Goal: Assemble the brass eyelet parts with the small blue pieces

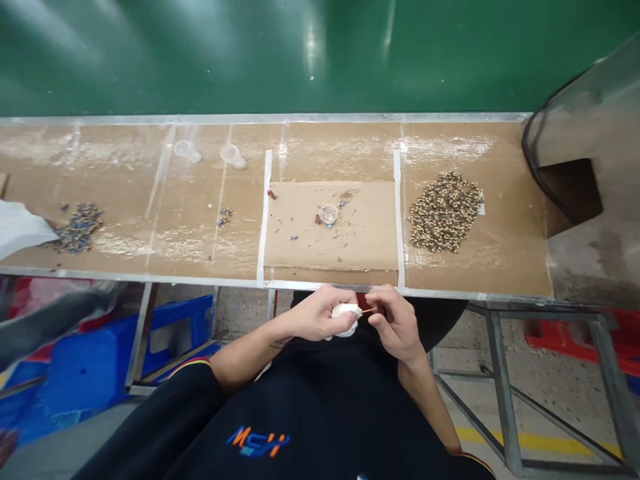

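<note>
Just in front of the table edge, my left hand (327, 312) is closed around a crumpled white cloth or tissue (345, 311). A thin orange-brown stick (369, 311) runs from the cloth to the fingers of my right hand (395, 322), which pinch its other end. The end at the cloth is covered. Beyond my hands, a cardboard sheet (300, 252) bears a small clear dish (329, 214). Around the dish lie a few small blue-ended parts (293, 238) and reddish-brown pieces (271, 195), with dark smudges on the cardboard.
A large pile of small dark and tan parts (445, 212) lies to the right. Bluish parts (80, 228) are heaped at the far left, near white paper (23, 230). Two clear plastic cups (233, 156) lie toward the back. A metal housing (595, 200) with a black cable bounds the right.
</note>
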A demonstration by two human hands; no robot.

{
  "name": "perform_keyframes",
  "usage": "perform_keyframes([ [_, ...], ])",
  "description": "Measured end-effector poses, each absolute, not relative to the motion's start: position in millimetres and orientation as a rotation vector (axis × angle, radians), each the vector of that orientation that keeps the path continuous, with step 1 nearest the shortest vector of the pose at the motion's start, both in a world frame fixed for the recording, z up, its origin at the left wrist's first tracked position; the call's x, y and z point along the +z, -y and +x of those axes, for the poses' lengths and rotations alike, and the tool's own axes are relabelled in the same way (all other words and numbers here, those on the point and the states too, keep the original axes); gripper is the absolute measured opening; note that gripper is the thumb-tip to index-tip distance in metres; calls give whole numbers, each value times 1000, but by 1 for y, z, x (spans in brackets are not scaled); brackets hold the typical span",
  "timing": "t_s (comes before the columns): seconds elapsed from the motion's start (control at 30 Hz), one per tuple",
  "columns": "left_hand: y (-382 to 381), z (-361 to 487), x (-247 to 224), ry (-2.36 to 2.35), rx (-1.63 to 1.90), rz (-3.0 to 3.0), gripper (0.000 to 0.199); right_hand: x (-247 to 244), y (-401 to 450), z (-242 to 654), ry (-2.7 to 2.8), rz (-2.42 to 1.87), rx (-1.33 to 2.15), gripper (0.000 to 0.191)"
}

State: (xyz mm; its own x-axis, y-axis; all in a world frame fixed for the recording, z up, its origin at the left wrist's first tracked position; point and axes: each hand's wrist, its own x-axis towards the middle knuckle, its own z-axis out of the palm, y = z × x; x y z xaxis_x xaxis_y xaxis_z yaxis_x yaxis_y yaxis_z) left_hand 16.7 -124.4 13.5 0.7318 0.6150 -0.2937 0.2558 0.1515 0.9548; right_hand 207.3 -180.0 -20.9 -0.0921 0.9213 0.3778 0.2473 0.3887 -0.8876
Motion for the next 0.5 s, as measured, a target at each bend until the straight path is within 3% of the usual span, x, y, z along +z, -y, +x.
perform_keyframes([
  [0.1,121,15,9,-692,249,1234,38,-23,178,215,1698,-932,667,6],
  [0.23,120,17,2,-578,207,951,58,-20,171,215,1805,-866,469,12],
  [0.5,127,20,-7,-561,258,792,62,-18,166,208,1869,-893,331,19],
])
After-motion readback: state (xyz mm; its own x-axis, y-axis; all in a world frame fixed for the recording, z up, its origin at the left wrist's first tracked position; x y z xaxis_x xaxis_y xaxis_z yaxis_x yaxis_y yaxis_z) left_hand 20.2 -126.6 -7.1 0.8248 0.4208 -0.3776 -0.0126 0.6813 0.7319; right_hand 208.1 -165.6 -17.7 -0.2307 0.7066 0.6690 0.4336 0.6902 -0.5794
